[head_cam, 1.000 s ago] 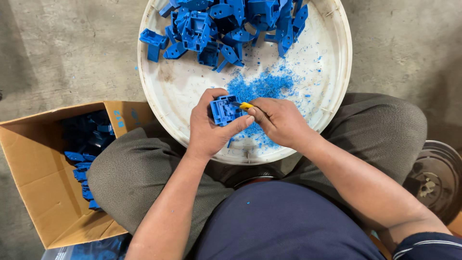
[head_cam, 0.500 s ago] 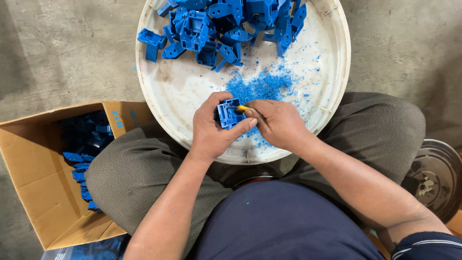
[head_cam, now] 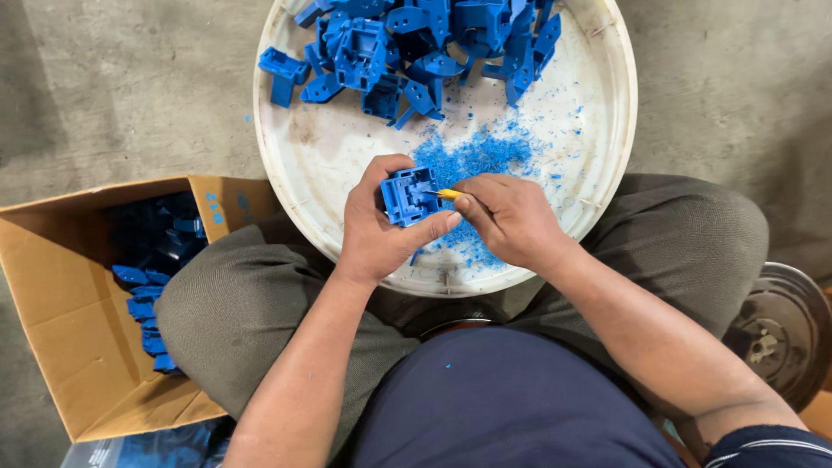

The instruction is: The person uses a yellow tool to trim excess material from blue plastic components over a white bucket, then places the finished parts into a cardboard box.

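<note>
Part in hand: your left hand [head_cam: 377, 232] is wrapped around a square blue moulded plastic part [head_cam: 407, 196], thumb across its lower edge, fingers behind it, its open face turned up toward you.
Tool: your right hand [head_cam: 511, 217] is pinched tight around a small yellow-handled trimming tool [head_cam: 447, 194]; only a short yellow stub shows past your fingertips.
Key relation: the tool lies just right of the part, its long axis roughly level, tip pointing left and touching the part's right edge. Your right hand does the reaching; your left only steadies.
Where it sits: both hands hover above the near half of the round white plastic tray [head_cam: 607, 173] resting on your knees, over the patch of blue shavings [head_cam: 472, 160].
Counts: one part held, one tool, one tray, one box.
Pile: a heap of like blue parts [head_cam: 416, 43] lies at the tray's far side, well apart from your hands; they overlap too much for an exact count, though you have well over a dozen.
Box: an open brown cardboard box [head_cam: 69, 321] stands on the floor by your left knee, with more blue parts inside [head_cam: 143, 299]; their number cannot be told.
</note>
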